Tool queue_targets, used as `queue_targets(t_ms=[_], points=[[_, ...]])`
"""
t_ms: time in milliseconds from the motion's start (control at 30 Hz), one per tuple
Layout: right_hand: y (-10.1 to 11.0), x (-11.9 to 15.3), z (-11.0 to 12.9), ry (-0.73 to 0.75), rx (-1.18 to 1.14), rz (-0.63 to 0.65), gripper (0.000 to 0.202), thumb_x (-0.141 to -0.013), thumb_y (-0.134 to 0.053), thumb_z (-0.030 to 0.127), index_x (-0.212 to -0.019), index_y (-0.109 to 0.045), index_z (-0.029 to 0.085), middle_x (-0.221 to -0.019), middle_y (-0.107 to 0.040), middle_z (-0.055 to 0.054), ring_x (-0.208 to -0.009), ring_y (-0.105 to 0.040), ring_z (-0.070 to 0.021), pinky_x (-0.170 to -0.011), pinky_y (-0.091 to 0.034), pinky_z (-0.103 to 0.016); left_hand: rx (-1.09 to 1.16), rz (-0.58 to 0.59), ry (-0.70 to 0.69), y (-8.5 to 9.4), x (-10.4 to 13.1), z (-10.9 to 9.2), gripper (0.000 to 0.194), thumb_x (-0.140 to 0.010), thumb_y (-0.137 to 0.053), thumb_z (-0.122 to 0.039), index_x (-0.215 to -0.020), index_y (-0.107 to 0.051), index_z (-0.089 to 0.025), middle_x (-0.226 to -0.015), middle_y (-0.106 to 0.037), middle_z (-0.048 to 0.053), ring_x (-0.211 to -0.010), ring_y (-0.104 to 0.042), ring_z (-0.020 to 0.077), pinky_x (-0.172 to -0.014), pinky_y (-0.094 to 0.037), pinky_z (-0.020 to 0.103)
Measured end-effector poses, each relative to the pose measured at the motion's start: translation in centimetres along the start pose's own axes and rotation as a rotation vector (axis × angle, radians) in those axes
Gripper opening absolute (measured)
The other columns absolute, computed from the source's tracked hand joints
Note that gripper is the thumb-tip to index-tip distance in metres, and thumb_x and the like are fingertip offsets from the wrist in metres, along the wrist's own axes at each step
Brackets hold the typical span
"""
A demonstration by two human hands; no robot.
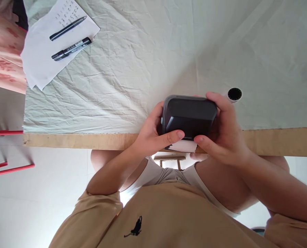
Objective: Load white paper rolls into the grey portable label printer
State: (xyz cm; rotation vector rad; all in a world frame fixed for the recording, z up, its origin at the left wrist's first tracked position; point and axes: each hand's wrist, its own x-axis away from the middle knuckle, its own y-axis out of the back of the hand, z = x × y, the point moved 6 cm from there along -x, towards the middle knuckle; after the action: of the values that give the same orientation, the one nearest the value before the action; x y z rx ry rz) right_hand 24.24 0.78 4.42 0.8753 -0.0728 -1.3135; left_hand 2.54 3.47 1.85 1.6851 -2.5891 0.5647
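Observation:
Both of my hands hold a black box-shaped device point(191, 115) with rounded corners over the table's near edge. My left hand point(156, 132) grips its left side, with the thumb lying along the front near some small pale lettering. On the opposite side, my right hand point(227, 127) wraps the right end, its thumb at the lower front edge and fingers at the top corner. A white, paper-like piece point(183, 146) shows beneath the front edge; whether it is attached cannot be made out. The device's underside is hidden.
A small white cylinder with a dark round top point(234, 94) stands just right of my right hand. Paper sheets point(42, 38), a pen point(67, 28) and a black marker point(71, 49) lie at far left. Pale cloth point(112, 86) covers the table above its wooden edge point(78, 140).

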Motion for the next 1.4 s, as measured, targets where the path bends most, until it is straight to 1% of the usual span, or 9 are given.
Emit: queue_targets(t_ms=[100, 200, 367, 500, 633, 767, 1000, 1233, 1400], points=[[0.3, -1.0, 0.1, 0.045, -0.117, 0.056, 0.083, -0.122, -0.076, 0.048, -0.196, -0.040, 0.046, -0.132, -0.083, -0.007, -0.092, -0.078, -0.0256, -0.066, -0.070, -0.036, -0.016, 0.020, -0.009, 0.0, 0.1, 0.0, 0.092, -0.084, -0.118, -0.074, -0.156, -0.078, -0.033, -0.153, -0.089, 0.009, -0.146, -0.086, 0.0389, -0.121, -0.077, 0.049], [0.3, -1.5, 0.1, 0.062, -0.155, 0.101, 0.083, -0.125, -0.072, 0.041, -0.198, -0.034, 0.048, -0.127, -0.082, -0.003, -0.093, -0.080, -0.0240, -0.070, -0.071, -0.035, -0.024, 0.019, 0.013, 0.0, 0.0, -0.1, 0.087, -0.089, -0.116, -0.073, -0.157, -0.077, -0.034, -0.154, -0.088, 0.009, -0.147, -0.085, 0.0376, -0.123, -0.075, 0.048], [-0.2, -1.2, -0.5, -0.002, -0.220, 0.161, 0.086, -0.124, -0.071, 0.029, -0.197, -0.030, 0.048, -0.130, -0.083, -0.002, -0.076, -0.074, -0.0176, -0.060, -0.064, -0.030, -0.052, 0.012, 0.038, -0.2, 0.0, -0.4, 0.089, -0.092, -0.112, -0.078, -0.159, -0.077, -0.032, -0.158, -0.088, 0.011, -0.153, -0.083, 0.0405, -0.127, -0.074, 0.050], [0.0, -1.0, -0.6, 0.013, -0.203, 0.149, 0.093, -0.123, -0.074, 0.033, -0.200, -0.024, 0.051, -0.136, -0.083, -0.003, -0.090, -0.081, -0.0222, -0.066, -0.069, -0.032, -0.068, 0.009, 0.004, -0.3, -0.1, -0.5, 0.093, -0.094, -0.104, -0.090, -0.164, -0.078, -0.034, -0.171, -0.085, 0.012, -0.173, -0.073, 0.0450, -0.136, -0.072, 0.054], [0.3, -1.1, -0.6, 0.029, -0.214, 0.128, 0.092, -0.124, -0.076, 0.039, -0.201, -0.027, 0.053, -0.139, -0.084, -0.001, -0.093, -0.079, -0.0206, -0.073, -0.072, -0.032, 0.040, 0.000, -0.042, -0.2, -0.6, -0.1, 0.078, -0.107, -0.083, -0.096, -0.156, -0.084, -0.035, -0.165, -0.088, 0.009, -0.179, -0.071, 0.0416, -0.149, -0.064, 0.055], [-0.1, -1.0, -0.6, 0.037, -0.173, 0.090, 0.083, -0.125, -0.073, 0.040, -0.198, -0.033, 0.048, -0.132, -0.082, -0.004, -0.092, -0.078, -0.0216, -0.074, -0.072, -0.034, 0.097, -0.039, -0.044, -0.2, -1.0, 0.2, 0.057, -0.114, -0.081, -0.083, -0.141, -0.089, -0.033, -0.154, -0.092, 0.008, -0.170, -0.078, 0.0400, -0.144, -0.066, 0.055], [-1.1, -0.3, -1.1, -0.039, -0.307, 0.123, 0.096, -0.125, -0.071, 0.029, -0.202, -0.019, 0.053, -0.152, -0.081, -0.006, -0.062, -0.061, -0.0062, -0.050, -0.055, -0.019, 0.022, -0.133, 0.012, 0.2, -0.9, 0.4, 0.069, -0.112, -0.075, -0.097, -0.115, -0.088, -0.029, -0.121, -0.093, 0.009, -0.147, -0.087, 0.0397, -0.119, -0.079, 0.055], [-0.6, -0.2, -1.4, -0.105, -0.294, 0.150, 0.090, -0.128, -0.070, 0.044, -0.202, -0.019, 0.050, -0.154, -0.085, -0.006, -0.073, -0.075, -0.0117, -0.055, -0.061, -0.024, 0.068, -0.106, -0.057, -0.1, -1.0, 0.0, 0.060, -0.114, -0.084, -0.086, -0.113, -0.091, -0.027, -0.108, -0.091, 0.006, -0.129, -0.090, 0.0338, -0.118, -0.076, 0.048], [-0.6, -0.3, -1.3, -0.280, -0.359, 0.251, 0.095, -0.124, -0.078, 0.055, -0.200, -0.021, 0.052, -0.155, -0.082, -0.009, -0.080, -0.080, -0.0165, -0.057, -0.067, -0.030, 0.177, -0.175, -0.050, -0.5, -1.3, -0.8, 0.056, -0.104, -0.102, -0.075, -0.091, -0.084, -0.024, -0.071, -0.061, -0.003, -0.078, -0.073, 0.0204, -0.082, -0.070, 0.035]])
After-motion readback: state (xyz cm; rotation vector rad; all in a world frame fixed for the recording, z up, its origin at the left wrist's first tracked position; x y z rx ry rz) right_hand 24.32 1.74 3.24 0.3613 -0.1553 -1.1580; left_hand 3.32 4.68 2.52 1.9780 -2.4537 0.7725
